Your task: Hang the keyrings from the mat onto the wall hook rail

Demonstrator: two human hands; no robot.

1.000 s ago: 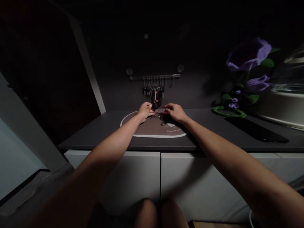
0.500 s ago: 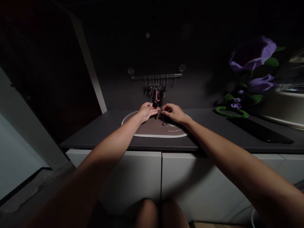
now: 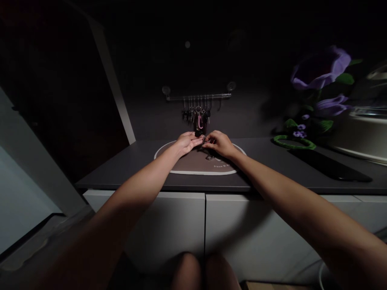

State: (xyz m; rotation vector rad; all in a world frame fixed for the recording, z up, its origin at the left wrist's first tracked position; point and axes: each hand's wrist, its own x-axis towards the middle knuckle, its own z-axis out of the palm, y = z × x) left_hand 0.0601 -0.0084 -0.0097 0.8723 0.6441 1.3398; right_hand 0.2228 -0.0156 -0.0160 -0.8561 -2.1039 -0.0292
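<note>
Over the mat (image 3: 193,167), my left hand (image 3: 187,143) is turned palm up with its fingers stretched out. Its fingertips reach a small bunch of keys (image 3: 203,139). My right hand (image 3: 220,144) pinches these keys between thumb and fingers, which partly hide them. Just below my right hand, a small dark metal piece (image 3: 209,158) lies on the mat; its kind is too small to tell. Right behind my hands hang several sets of keys (image 3: 190,114), with a pink loop (image 3: 200,121) among them, from a clear hook rail (image 3: 198,96).
The dark countertop (image 3: 115,169) ends above white cabinet doors (image 3: 169,225). On the right lie a black flat object (image 3: 329,164) and a green ring (image 3: 294,143), near purple flowers (image 3: 322,72) and a pale rounded appliance (image 3: 363,129). A wall edge (image 3: 116,92) rises at the left.
My right hand has shifted slightly left and now covers more of the keys. The key that hung below the fingers is less visible. My left hand stays almost in place.
</note>
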